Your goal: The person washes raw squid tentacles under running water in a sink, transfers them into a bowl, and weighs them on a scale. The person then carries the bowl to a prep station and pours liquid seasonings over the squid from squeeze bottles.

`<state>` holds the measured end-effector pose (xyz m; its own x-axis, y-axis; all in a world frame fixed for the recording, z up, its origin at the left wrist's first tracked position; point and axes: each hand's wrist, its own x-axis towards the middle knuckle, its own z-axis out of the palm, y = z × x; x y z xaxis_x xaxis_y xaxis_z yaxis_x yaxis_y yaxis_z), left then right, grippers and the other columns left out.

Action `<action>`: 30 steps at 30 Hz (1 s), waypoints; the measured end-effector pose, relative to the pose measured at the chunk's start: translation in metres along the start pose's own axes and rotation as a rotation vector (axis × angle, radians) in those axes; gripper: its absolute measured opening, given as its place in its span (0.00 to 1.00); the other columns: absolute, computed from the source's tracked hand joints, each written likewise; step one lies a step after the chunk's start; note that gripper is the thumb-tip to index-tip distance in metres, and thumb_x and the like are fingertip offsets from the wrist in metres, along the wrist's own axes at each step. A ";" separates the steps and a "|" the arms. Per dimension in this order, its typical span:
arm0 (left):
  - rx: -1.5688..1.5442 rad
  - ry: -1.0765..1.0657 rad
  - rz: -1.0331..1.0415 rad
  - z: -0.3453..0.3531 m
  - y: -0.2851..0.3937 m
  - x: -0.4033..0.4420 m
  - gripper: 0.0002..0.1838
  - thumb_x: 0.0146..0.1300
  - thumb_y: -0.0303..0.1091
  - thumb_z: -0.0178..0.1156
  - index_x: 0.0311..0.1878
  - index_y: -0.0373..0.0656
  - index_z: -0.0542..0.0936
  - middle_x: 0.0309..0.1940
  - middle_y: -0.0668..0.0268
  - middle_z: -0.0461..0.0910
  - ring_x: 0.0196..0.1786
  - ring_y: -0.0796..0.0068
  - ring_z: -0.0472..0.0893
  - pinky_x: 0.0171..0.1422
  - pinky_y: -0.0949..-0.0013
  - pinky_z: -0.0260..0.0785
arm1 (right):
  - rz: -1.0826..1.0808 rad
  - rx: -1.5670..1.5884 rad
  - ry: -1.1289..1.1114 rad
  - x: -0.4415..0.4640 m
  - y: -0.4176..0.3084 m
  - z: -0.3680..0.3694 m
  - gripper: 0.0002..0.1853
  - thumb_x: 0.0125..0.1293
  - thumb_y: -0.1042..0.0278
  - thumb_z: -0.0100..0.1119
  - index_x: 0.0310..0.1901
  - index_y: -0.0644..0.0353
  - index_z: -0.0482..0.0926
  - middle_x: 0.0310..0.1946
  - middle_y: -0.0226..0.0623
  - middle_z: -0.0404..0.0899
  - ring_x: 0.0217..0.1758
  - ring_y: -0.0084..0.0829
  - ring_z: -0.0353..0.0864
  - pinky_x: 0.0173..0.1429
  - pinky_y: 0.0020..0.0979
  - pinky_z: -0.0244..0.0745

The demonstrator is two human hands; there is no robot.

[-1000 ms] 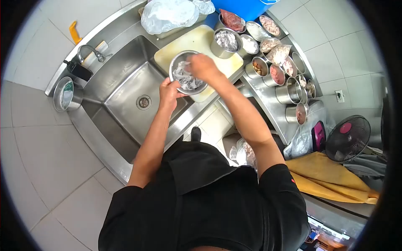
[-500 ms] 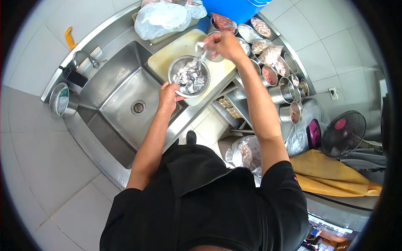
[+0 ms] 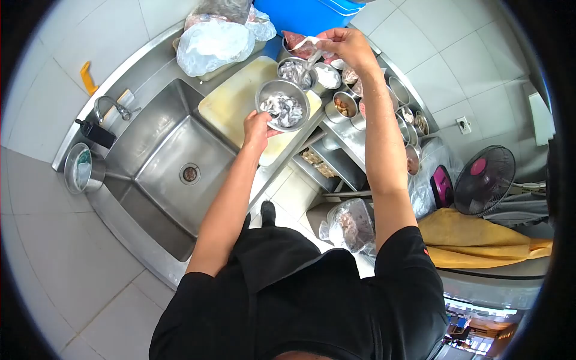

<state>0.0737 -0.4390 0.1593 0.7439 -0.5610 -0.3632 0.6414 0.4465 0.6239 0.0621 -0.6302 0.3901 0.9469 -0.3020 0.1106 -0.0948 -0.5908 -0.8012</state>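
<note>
My left hand (image 3: 258, 129) grips the near-left rim of a steel bowl (image 3: 261, 96). Inside lie wet, grey-and-white pieces (image 3: 284, 111) that look like cut squid. Up and to the right, my right hand (image 3: 351, 49) pinches a limp, translucent whitish strip (image 3: 313, 58), perhaps a plastic bag. It hangs over a steel pot (image 3: 279, 73) holding similar grey-white pieces, just beyond the bowl. Beneath the bowl is a pale cutting board (image 3: 225, 102), set along the right side of the sink.
The steel sink (image 3: 174, 144) lies to the left, with a faucet (image 3: 114, 108) behind it. Plastic-bagged food (image 3: 216, 48) and a blue bin (image 3: 306, 17) stand at the back. Several steel pots crowd the right counter, one with brown food (image 3: 342, 107). A fan (image 3: 485, 180) stands farther right.
My right hand has moved up and right with the whitish strip, away from the bowl. The bowl in my left hand has shifted slightly right, and a pot of similar pieces shows beyond it.
</note>
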 end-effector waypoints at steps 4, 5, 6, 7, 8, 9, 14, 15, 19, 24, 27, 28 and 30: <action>0.008 -0.021 -0.003 0.009 0.000 -0.001 0.14 0.50 0.23 0.50 0.42 0.31 0.70 0.38 0.50 0.77 0.36 0.54 0.83 0.37 0.52 0.83 | -0.013 -0.104 0.075 0.016 0.009 -0.017 0.10 0.57 0.70 0.66 0.39 0.66 0.82 0.29 0.33 0.81 0.26 0.22 0.80 0.33 0.23 0.79; 0.004 -0.024 -0.006 0.008 -0.001 -0.002 0.14 0.49 0.22 0.50 0.42 0.31 0.69 0.39 0.49 0.77 0.36 0.53 0.83 0.37 0.51 0.83 | -0.014 -0.103 0.091 0.021 0.016 -0.021 0.10 0.57 0.70 0.66 0.39 0.66 0.82 0.29 0.33 0.81 0.26 0.22 0.80 0.33 0.23 0.79; -0.008 -0.016 -0.014 0.004 -0.006 -0.001 0.14 0.49 0.22 0.50 0.42 0.31 0.69 0.39 0.49 0.77 0.36 0.53 0.83 0.36 0.51 0.83 | 0.001 -0.078 0.107 0.024 0.018 -0.023 0.10 0.57 0.70 0.66 0.38 0.66 0.82 0.29 0.34 0.81 0.26 0.22 0.80 0.32 0.23 0.79; 0.001 -0.028 -0.015 -0.001 -0.011 -0.002 0.14 0.49 0.22 0.50 0.42 0.31 0.69 0.39 0.49 0.77 0.36 0.53 0.83 0.36 0.51 0.83 | 0.014 -0.055 0.123 0.027 0.021 -0.025 0.11 0.57 0.70 0.66 0.38 0.67 0.82 0.29 0.34 0.81 0.26 0.22 0.80 0.32 0.23 0.80; 0.011 -0.001 -0.033 -0.006 -0.016 -0.006 0.14 0.49 0.22 0.50 0.42 0.31 0.69 0.39 0.49 0.77 0.35 0.53 0.83 0.35 0.51 0.83 | 0.048 -0.059 0.146 0.026 0.019 -0.025 0.11 0.56 0.70 0.66 0.38 0.68 0.81 0.29 0.36 0.82 0.26 0.23 0.81 0.31 0.24 0.81; 0.022 0.028 -0.053 -0.013 -0.021 -0.009 0.14 0.49 0.22 0.50 0.42 0.31 0.69 0.39 0.48 0.77 0.35 0.53 0.83 0.35 0.51 0.83 | 0.049 -0.055 0.161 0.033 0.029 -0.024 0.11 0.56 0.70 0.66 0.38 0.68 0.81 0.29 0.36 0.82 0.26 0.23 0.81 0.31 0.24 0.81; 0.035 0.053 -0.091 -0.039 -0.047 -0.022 0.14 0.49 0.23 0.51 0.42 0.32 0.70 0.38 0.50 0.77 0.34 0.55 0.83 0.33 0.53 0.82 | 0.116 -0.197 0.205 0.069 0.106 0.005 0.16 0.53 0.75 0.64 0.46 0.62 0.82 0.29 0.38 0.83 0.26 0.27 0.84 0.32 0.27 0.82; 0.052 0.059 -0.085 -0.042 -0.051 -0.023 0.14 0.49 0.23 0.51 0.42 0.32 0.71 0.38 0.51 0.78 0.34 0.56 0.83 0.33 0.54 0.82 | 0.125 -0.194 0.209 0.067 0.110 0.009 0.16 0.53 0.75 0.64 0.46 0.62 0.82 0.29 0.38 0.83 0.26 0.27 0.84 0.32 0.27 0.82; 0.111 0.036 -0.095 -0.038 -0.055 -0.030 0.16 0.48 0.24 0.51 0.43 0.32 0.72 0.37 0.52 0.78 0.34 0.57 0.83 0.32 0.56 0.82 | 0.112 -0.351 0.326 0.052 0.130 0.008 0.17 0.54 0.75 0.62 0.47 0.59 0.82 0.29 0.35 0.84 0.24 0.29 0.85 0.32 0.26 0.80; 0.159 -0.024 -0.123 0.003 -0.064 -0.042 0.15 0.48 0.23 0.50 0.42 0.29 0.71 0.38 0.50 0.78 0.36 0.55 0.83 0.34 0.54 0.82 | 0.064 -0.046 0.309 -0.030 0.086 -0.039 0.14 0.55 0.78 0.62 0.45 0.64 0.81 0.30 0.37 0.83 0.27 0.25 0.84 0.35 0.25 0.80; 0.212 -0.118 -0.143 0.037 -0.088 -0.057 0.18 0.50 0.25 0.51 0.46 0.31 0.69 0.39 0.50 0.78 0.37 0.57 0.83 0.37 0.54 0.82 | 0.044 0.151 0.261 -0.111 0.080 -0.069 0.14 0.61 0.75 0.61 0.49 0.67 0.78 0.36 0.35 0.83 0.32 0.24 0.83 0.37 0.22 0.78; 0.221 -0.165 -0.168 0.045 -0.103 -0.059 0.18 0.50 0.25 0.51 0.47 0.32 0.70 0.40 0.51 0.78 0.38 0.58 0.83 0.37 0.55 0.82 | 0.055 0.171 0.252 -0.139 0.088 -0.078 0.14 0.62 0.75 0.61 0.49 0.65 0.79 0.37 0.35 0.83 0.34 0.23 0.82 0.36 0.23 0.78; 0.262 -0.255 -0.207 0.070 -0.130 -0.076 0.18 0.50 0.25 0.51 0.46 0.32 0.71 0.39 0.52 0.79 0.37 0.58 0.83 0.36 0.55 0.82 | 0.095 -0.006 0.177 -0.208 0.102 -0.091 0.15 0.60 0.74 0.62 0.49 0.61 0.79 0.37 0.35 0.83 0.41 0.26 0.82 0.45 0.28 0.78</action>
<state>-0.0800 -0.5034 0.1542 0.5127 -0.7894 -0.3376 0.6786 0.1317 0.7226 -0.1729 -0.6956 0.3394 0.8649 -0.4830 0.1363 -0.1840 -0.5578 -0.8093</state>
